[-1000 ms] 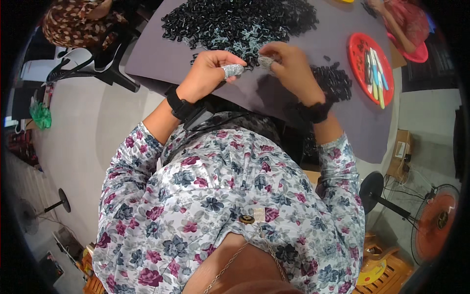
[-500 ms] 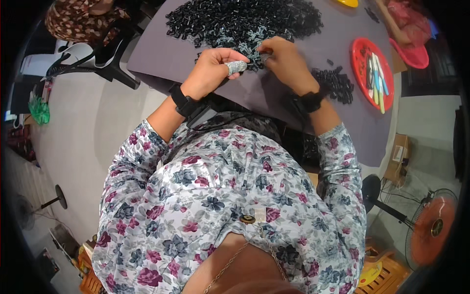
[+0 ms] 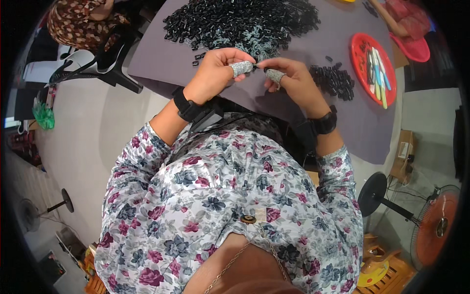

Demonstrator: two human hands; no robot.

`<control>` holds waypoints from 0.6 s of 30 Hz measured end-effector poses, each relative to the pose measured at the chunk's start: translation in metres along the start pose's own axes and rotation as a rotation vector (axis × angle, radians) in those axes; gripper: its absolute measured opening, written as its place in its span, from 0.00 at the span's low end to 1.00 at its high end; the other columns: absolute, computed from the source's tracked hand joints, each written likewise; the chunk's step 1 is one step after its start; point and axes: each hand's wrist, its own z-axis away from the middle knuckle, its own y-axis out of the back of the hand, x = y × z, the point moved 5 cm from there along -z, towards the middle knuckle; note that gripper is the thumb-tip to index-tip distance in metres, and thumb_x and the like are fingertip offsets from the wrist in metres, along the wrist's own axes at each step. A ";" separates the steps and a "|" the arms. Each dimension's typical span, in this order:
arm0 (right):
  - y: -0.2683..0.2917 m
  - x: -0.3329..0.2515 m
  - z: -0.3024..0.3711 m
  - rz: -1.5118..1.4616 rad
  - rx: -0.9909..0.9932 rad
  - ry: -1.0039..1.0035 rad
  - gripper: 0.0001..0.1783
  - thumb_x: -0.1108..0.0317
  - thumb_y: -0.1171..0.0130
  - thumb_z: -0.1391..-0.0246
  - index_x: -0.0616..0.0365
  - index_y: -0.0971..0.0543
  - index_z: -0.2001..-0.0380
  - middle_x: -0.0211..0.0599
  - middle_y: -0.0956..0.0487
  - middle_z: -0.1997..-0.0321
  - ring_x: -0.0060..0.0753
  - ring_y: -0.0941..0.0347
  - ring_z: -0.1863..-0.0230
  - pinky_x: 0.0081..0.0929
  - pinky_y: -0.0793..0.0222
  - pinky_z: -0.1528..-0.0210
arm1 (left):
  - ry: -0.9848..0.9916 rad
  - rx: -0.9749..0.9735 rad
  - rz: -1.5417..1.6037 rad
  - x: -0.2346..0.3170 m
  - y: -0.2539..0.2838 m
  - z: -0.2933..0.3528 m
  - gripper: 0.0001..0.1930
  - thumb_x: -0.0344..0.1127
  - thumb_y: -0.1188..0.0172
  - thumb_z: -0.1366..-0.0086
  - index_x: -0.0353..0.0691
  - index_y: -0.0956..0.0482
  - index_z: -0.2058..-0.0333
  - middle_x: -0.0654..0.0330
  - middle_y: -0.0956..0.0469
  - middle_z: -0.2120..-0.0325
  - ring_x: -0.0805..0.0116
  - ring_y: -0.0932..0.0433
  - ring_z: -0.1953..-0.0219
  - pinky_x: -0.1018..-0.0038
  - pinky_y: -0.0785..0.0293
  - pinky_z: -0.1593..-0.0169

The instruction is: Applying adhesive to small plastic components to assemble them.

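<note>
My left hand (image 3: 219, 71) is over the near side of a purple-grey table, thumb and forefinger pinched on a small black plastic piece (image 3: 254, 67). My right hand (image 3: 290, 78) meets it from the other side, its fingertips closed at the same piece; whatever they hold is too small to make out. Grey patterned wraps cover both thumbs. Just beyond my hands lies a large heap of small black plastic pieces (image 3: 235, 22), with small grey-green pieces (image 3: 262, 46) along its near edge. Right of my right hand sits a smaller pile of black pieces (image 3: 334, 82).
A red plate (image 3: 356, 61) on the right of the table holds several knives (image 3: 377, 73) with coloured handles. Another person's arm (image 3: 384, 17) reaches in at the far right, near a pink basin (image 3: 413, 49). A black chair (image 3: 110, 68) stands left; a standing fan (image 3: 435, 228) is lower right.
My right hand has drawn back from the grey-green pieces toward me and turned, bringing its fingertips to the left hand's. The left hand shifted slightly and now shows a black piece.
</note>
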 end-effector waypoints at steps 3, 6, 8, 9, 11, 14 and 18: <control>0.002 0.001 0.003 -0.055 0.076 0.004 0.11 0.75 0.42 0.39 0.65 0.22 0.53 0.37 0.17 0.60 0.26 0.18 0.63 0.21 0.22 0.64 | -0.016 0.001 0.007 -0.002 0.000 0.001 0.10 0.21 0.44 0.34 0.34 0.17 0.57 0.66 0.18 0.68 0.84 0.23 0.71 0.87 0.27 0.67; 0.001 -0.006 0.002 -0.087 0.139 -0.002 0.10 0.74 0.41 0.38 0.65 0.23 0.55 0.39 0.16 0.61 0.27 0.17 0.65 0.20 0.23 0.66 | -0.021 0.000 0.005 -0.003 -0.002 0.000 0.10 0.21 0.44 0.34 0.34 0.17 0.57 0.66 0.18 0.68 0.84 0.23 0.71 0.87 0.27 0.68; -0.004 -0.006 0.000 -0.066 0.146 -0.002 0.09 0.74 0.41 0.38 0.65 0.23 0.56 0.39 0.15 0.63 0.27 0.17 0.67 0.19 0.23 0.68 | -0.047 -0.026 0.020 -0.006 -0.003 -0.001 0.10 0.20 0.44 0.35 0.34 0.17 0.58 0.66 0.17 0.69 0.84 0.22 0.71 0.87 0.27 0.68; -0.008 -0.006 -0.001 -0.047 0.138 -0.016 0.09 0.73 0.41 0.38 0.65 0.23 0.56 0.39 0.15 0.63 0.27 0.17 0.68 0.19 0.23 0.68 | -0.047 -0.023 0.007 -0.006 -0.003 -0.002 0.11 0.20 0.44 0.35 0.34 0.17 0.58 0.66 0.17 0.69 0.84 0.22 0.71 0.87 0.28 0.68; -0.015 -0.003 -0.002 -0.013 0.121 -0.045 0.09 0.73 0.40 0.39 0.65 0.23 0.57 0.39 0.15 0.64 0.25 0.17 0.69 0.18 0.24 0.70 | -0.043 -0.015 -0.020 -0.005 -0.005 -0.002 0.11 0.19 0.45 0.36 0.35 0.16 0.58 0.66 0.17 0.70 0.84 0.22 0.71 0.88 0.29 0.68; -0.017 0.002 -0.004 -0.116 0.125 -0.061 0.09 0.73 0.39 0.40 0.66 0.22 0.57 0.37 0.16 0.66 0.23 0.18 0.69 0.17 0.25 0.69 | -0.015 -0.042 -0.107 -0.006 -0.001 -0.002 0.09 0.23 0.43 0.32 0.32 0.18 0.55 0.64 0.17 0.66 0.83 0.23 0.68 0.85 0.26 0.63; -0.011 0.013 -0.004 -0.043 0.116 0.014 0.08 0.76 0.40 0.41 0.66 0.20 0.58 0.35 0.16 0.67 0.22 0.19 0.69 0.17 0.25 0.69 | -0.067 -0.029 -0.129 -0.005 -0.002 0.000 0.12 0.18 0.44 0.38 0.34 0.17 0.58 0.67 0.17 0.69 0.85 0.24 0.70 0.86 0.32 0.71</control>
